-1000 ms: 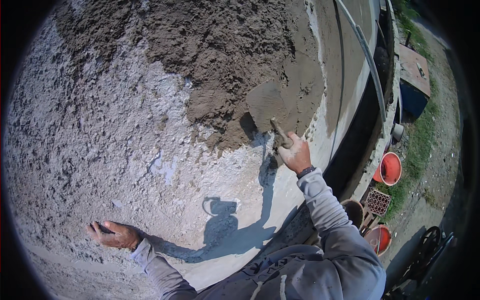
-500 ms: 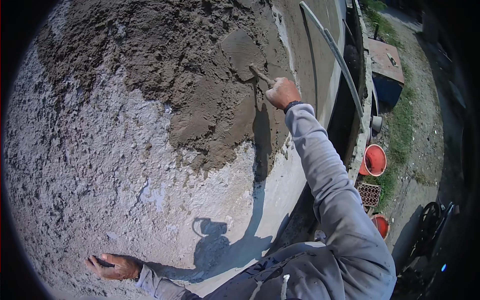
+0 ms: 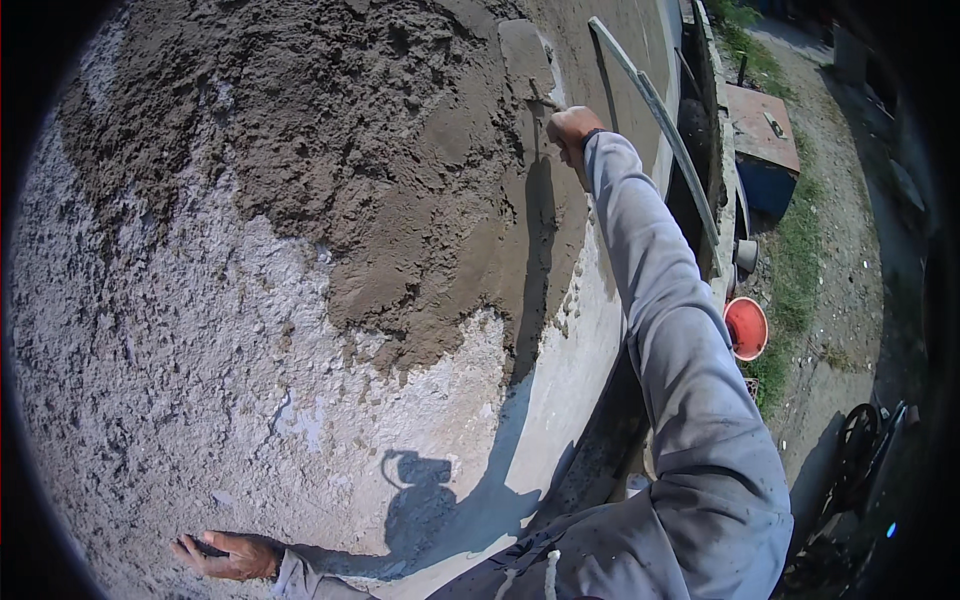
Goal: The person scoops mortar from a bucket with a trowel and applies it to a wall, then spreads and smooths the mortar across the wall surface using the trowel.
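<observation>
My right hand (image 3: pixel 574 130) grips the handle of a trowel (image 3: pixel 524 58), its blade lying flat on wet brown mortar (image 3: pixel 400 220) near the top of the wall. That mortar is rough and lumpy to the left and smoother around the blade. Low on the left, my left hand (image 3: pixel 232 557) is held at the pale, pitted wall (image 3: pixel 200 400) with its fingers stretched out and the thumb apart. A dark patch, seemingly shadow, lies between thumb and fingers. Whether the palm touches the wall cannot be made out.
A long straight strip (image 3: pixel 660 110) leans along the wall's right edge. Beyond a low ledge stand an orange-red bucket (image 3: pixel 746 328), a grey pot (image 3: pixel 746 254) and a blue box with a rusty top (image 3: pixel 762 125). A wheeled thing (image 3: pixel 860 432) stands in shade at the lower right.
My right hand has moved up and slightly right with the trowel, over the mortar toward the wall's corner. My left hand has stayed nearly in place. The view has shifted slightly.
</observation>
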`<state>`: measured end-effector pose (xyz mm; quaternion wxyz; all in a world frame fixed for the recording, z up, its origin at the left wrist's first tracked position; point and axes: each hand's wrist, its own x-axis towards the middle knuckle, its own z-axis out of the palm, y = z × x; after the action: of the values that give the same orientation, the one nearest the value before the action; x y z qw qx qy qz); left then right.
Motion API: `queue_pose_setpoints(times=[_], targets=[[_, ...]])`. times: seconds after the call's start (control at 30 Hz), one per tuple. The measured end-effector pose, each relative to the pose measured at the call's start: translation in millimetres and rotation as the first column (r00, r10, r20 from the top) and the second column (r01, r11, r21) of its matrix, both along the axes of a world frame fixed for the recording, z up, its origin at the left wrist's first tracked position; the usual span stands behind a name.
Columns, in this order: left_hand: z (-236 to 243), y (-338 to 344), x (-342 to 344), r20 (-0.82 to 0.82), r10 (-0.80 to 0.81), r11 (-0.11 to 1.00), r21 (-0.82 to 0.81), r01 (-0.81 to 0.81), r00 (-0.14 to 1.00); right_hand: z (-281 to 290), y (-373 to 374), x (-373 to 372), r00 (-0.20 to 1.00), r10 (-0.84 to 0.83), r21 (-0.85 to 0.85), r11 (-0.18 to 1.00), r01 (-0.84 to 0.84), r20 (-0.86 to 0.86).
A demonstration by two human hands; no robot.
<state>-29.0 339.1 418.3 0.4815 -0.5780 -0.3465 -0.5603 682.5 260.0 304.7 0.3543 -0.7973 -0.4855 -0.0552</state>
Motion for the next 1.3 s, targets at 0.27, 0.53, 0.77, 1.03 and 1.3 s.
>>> queue_pose_setpoints(times=[0.27,0.53,0.77,1.03,1.3], targets=[[3.2,2.9,1.5,-0.029,0.073,0.997,0.041,-0.072,0.997,-40.3,-21.3,-26.6,0.227,0.070,0.108,0.981,0.158,-0.971],[2.8,-1.4,-5.9,-0.009,0.106,0.994,0.024,-0.106,0.994,-25.1,-5.9,-146.8,0.999,0.002,0.233,0.972,0.006,-0.034],[3.1,-4.9,-1.7,-0.057,0.195,0.981,0.010,-0.194,0.979,-30.8,-4.8,-34.1,0.626,0.022,0.100,0.991,0.090,-0.779],[2.1,4.3,-7.9,-0.041,0.094,0.994,0.053,-0.091,0.995,-70.1,4.6,-1.0,-0.006,0.457,0.413,0.807,0.422,-0.889],[5.0,-3.8,0.5,-0.072,0.091,0.996,0.011,-0.090,0.993,-41.0,-2.0,41.4,-0.323,0.831,0.730,0.553,0.401,-0.452]])
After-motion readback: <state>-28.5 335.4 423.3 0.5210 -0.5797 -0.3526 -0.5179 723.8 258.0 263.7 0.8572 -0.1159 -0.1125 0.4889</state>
